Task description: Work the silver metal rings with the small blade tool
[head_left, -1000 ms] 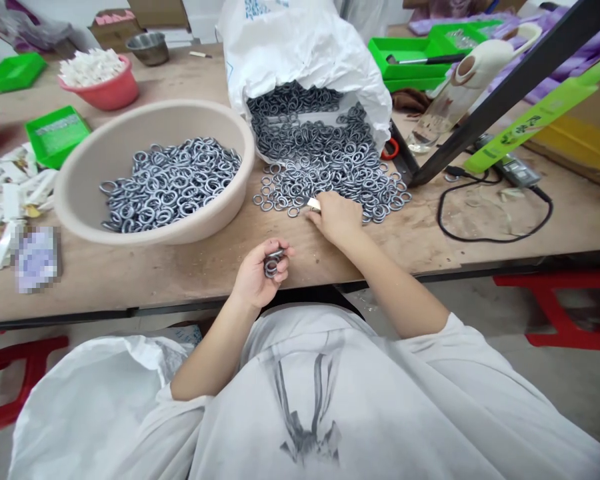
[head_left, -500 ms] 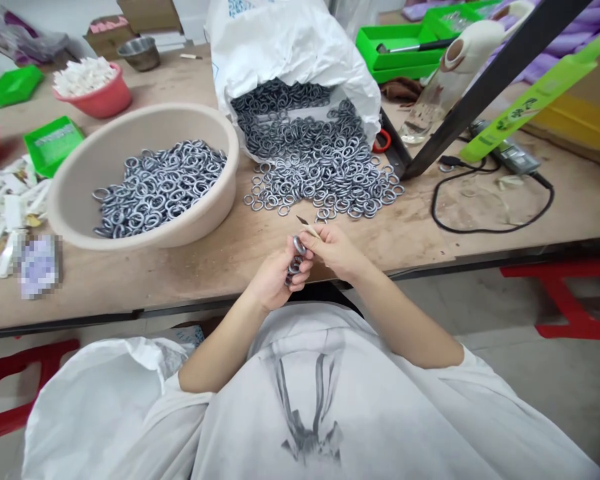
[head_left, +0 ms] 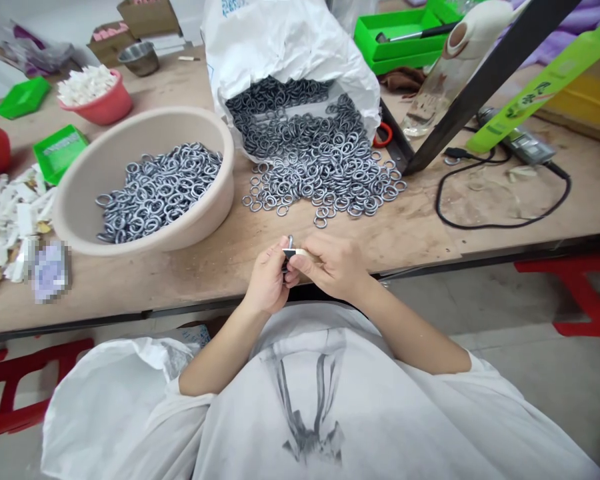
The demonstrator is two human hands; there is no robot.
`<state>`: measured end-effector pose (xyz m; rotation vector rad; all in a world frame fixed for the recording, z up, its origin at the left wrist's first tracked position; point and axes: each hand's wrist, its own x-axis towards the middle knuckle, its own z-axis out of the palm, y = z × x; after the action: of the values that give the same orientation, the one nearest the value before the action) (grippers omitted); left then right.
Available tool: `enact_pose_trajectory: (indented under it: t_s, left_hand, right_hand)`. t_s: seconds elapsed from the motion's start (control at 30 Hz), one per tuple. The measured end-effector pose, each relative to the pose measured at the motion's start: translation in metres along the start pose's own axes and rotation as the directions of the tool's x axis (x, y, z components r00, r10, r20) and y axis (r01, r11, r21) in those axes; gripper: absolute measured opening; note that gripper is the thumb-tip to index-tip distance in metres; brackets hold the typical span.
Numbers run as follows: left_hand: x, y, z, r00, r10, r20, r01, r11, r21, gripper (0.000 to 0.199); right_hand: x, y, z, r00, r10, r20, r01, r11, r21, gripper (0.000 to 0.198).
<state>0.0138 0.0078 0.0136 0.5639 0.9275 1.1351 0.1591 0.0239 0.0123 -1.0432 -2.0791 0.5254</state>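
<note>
In front of my shirt, my left hand (head_left: 267,283) is closed around a few shiny grey rings (head_left: 291,241); one pokes up above the fingers and the others are mostly hidden. My right hand (head_left: 337,267) grips the pale handle of a small knife (head_left: 291,253). Its dark, pointed blade lies across the rings at my left fingertips; I cannot tell whether it touches them. Beyond my hands, a heap of similar rings (head_left: 325,180) spills from a white woven sack (head_left: 290,40). To the left, a large beige basin (head_left: 225,180) holds many more rings.
A black metal bar (head_left: 480,93) slants up at right, near a bottle (head_left: 425,110), red-handled scissors (head_left: 383,135) and a looped black cable (head_left: 440,200). White pieces (head_left: 10,220) lie at left by a green tray (head_left: 55,173). Red stools (head_left: 580,293) stand below the table edge.
My right hand has turned and brought the knife blade down and left, from pointing away to lying across the rings in my left hand. The view has shifted slightly.
</note>
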Motion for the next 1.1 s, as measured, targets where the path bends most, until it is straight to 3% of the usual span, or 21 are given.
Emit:
enact_pose_trajectory:
  t_s: [0.23,0.3,0.37,0.43,0.53,0.67,0.8,0.9,0.97,1.0,1.03,1.1]
  left_hand:
    - [-0.001,-0.001,0.0,1.0,0.018,0.011,-0.017,0.999,-0.032,0.051]
    - [-0.004,-0.002,-0.002,0.998,0.013,0.067,-0.011,1.0,-0.025,0.05]
    - [-0.007,-0.002,-0.005,0.993,0.004,0.121,-0.003,1.0,-0.011,0.05]
    - [-0.008,0.0,-0.009,0.992,0.005,0.126,-0.004,1.0,-0.012,0.049]
    - [-0.005,0.005,-0.016,0.998,0.016,0.065,-0.015,0.999,-0.029,0.042]
    - [0.0,0.012,-0.027,0.999,0.038,0.007,-0.038,0.998,-0.045,0.034]
    - [0.003,0.018,-0.038,0.998,0.048,-0.035,-0.051,0.995,-0.08,0.034]
    - [0.006,0.022,-0.043,0.999,0.022,-0.043,-0.027,0.992,-0.12,0.027]
    - [0.009,0.023,-0.042,0.999,-0.015,-0.041,0.009,0.99,-0.141,0.019]
    - [0.011,0.022,-0.04,0.999,-0.037,-0.037,0.031,0.989,-0.143,0.019]
    - [0.013,0.02,-0.038,0.998,-0.063,-0.027,0.059,0.988,-0.139,0.022]
    - [0.015,0.016,-0.032,0.988,-0.148,0.035,0.151,0.982,-0.111,0.031]
  right_hand:
    - [0.0,0.003,0.006,1.0,0.005,-0.021,-0.006,0.996,-0.093,0.057]
    - [0.005,0.012,0.005,0.991,0.126,-0.035,-0.129,0.983,-0.127,0.057]
    - [0.015,0.023,0.002,0.954,0.295,-0.046,-0.298,0.935,-0.194,0.055]
    - [0.029,0.032,0.002,0.916,0.401,-0.024,-0.392,0.878,-0.275,0.05]
    - [0.055,0.036,0.01,0.919,0.388,0.066,-0.336,0.86,-0.384,0.035]
    - [0.091,0.036,0.032,0.91,0.362,0.201,-0.201,0.811,-0.549,0.035]
    - [0.105,0.041,0.043,0.882,0.414,0.227,-0.202,0.766,-0.61,0.029]
    - [0.095,0.044,0.033,0.897,0.389,0.21,-0.267,0.855,-0.446,0.023]
    - [0.081,0.041,0.022,0.91,0.341,0.235,-0.319,0.939,-0.128,0.026]
    - [0.073,0.039,0.017,0.915,0.306,0.264,-0.337,0.938,0.078,0.03]
    - [0.065,0.036,0.013,0.916,0.266,0.3,-0.351,0.894,0.277,0.034]
    - [0.049,0.03,0.01,0.909,0.197,0.367,-0.387,0.726,0.568,0.04]
